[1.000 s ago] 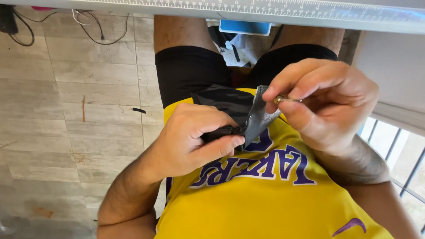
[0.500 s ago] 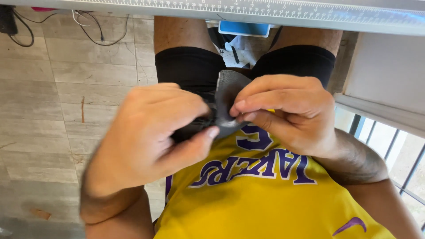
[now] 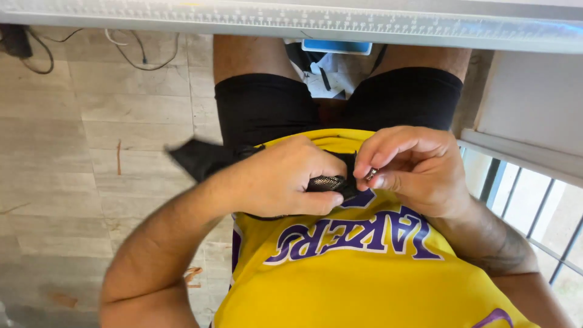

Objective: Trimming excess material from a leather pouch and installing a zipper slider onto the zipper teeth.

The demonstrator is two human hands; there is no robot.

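Observation:
I look down at my lap, where I wear a yellow jersey (image 3: 364,273) and black shorts (image 3: 261,106). My left hand (image 3: 279,179) is closed around a black fabric piece (image 3: 197,159) with a mesh part (image 3: 325,182); a flap of it sticks out to the left of my wrist. My right hand (image 3: 413,167) pinches a small metal part (image 3: 370,175), which looks like a zipper pull, at the right end of that fabric. Both hands touch the fabric and nearly touch each other in front of my belly.
A grey table edge with a ruler scale (image 3: 340,21) runs across the top. Below it lies a blue and white object (image 3: 334,67) between my knees. Cables (image 3: 130,51) lie on the wood-look floor (image 3: 73,152) at left. A white ledge and dark railing bars (image 3: 528,200) stand at right.
The hands have dropped lower toward my belly. The fabric, held up and folded before, now lies flatter with a flap out to the left. My right fingers moved to its right end.

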